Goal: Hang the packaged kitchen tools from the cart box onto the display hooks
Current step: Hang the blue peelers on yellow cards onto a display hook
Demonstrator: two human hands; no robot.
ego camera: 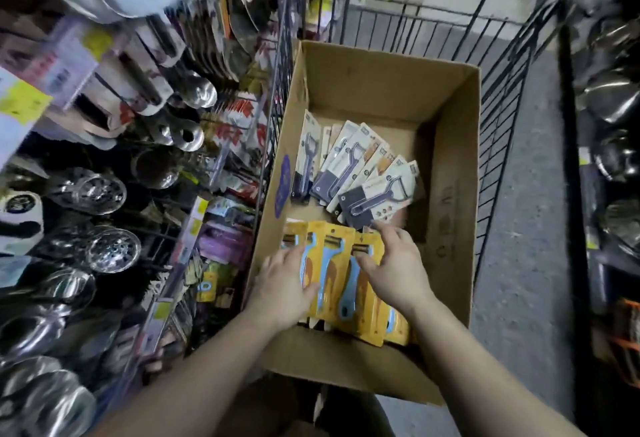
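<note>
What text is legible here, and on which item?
None reads cleanly.
Yellow peeler cards: no legible print.
Grey-and-white peeler cards: small print and logos, blurred.
Purple stamp on the cardboard box: blurred.
Faint marks on the box's right inner wall: unreadable.
Yellow shelf tags: motion-blurred.
Red-and-white packages on the display hooks: blurred.

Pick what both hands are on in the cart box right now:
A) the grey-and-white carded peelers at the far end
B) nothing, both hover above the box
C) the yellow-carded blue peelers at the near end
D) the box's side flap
C: the left hand and right hand both rest on the yellow-carded peelers at the near end of the cardboard box; the grey-and-white packs lie untouched farther in.
</note>
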